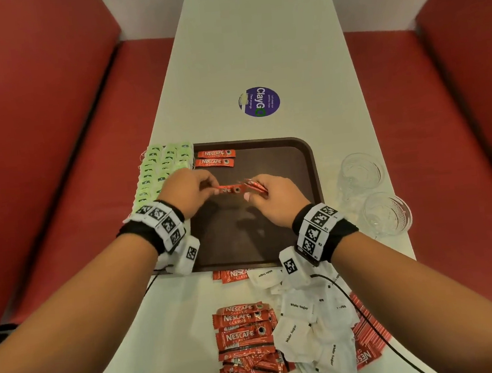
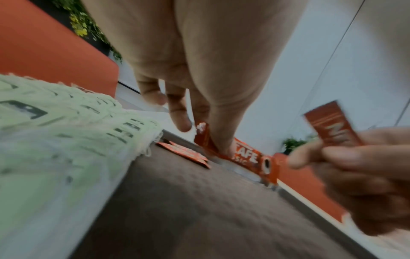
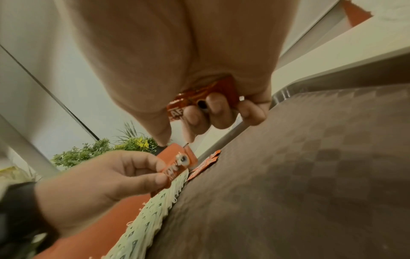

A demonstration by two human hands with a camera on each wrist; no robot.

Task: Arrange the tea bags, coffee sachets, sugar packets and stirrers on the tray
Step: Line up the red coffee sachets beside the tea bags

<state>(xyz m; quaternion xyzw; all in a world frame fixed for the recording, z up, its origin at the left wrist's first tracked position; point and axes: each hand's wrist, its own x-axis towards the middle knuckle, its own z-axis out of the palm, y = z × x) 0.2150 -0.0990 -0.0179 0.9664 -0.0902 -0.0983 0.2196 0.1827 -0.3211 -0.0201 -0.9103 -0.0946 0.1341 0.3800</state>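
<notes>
I am midway through laying coffee. My left hand (image 1: 189, 191) pinches one red foil coffee sachet (image 1: 229, 188) above the dark brown plastic tray (image 1: 311, 162); my right hand (image 1: 273, 197) clutches a spare bundle. Two laid sachets (image 1: 215, 158) sit at eleven o'clock. Next, I judge, set this one just below them.

The tray (image 1: 305, 162) sits mid-table (image 1: 249, 41). Tea bags (image 1: 159, 170) lie in rows along its left edge; just right of them, at the far end, two coffee sachets (image 1: 215, 158) lie side by side. Near the tray's front edge lie loose coffee sachets (image 1: 244, 334), with sugar packets (image 1: 315, 327) to their right. Two glasses (image 1: 374, 192) stand right of the tray. A sticker (image 1: 259, 101) lies beyond it.
</notes>
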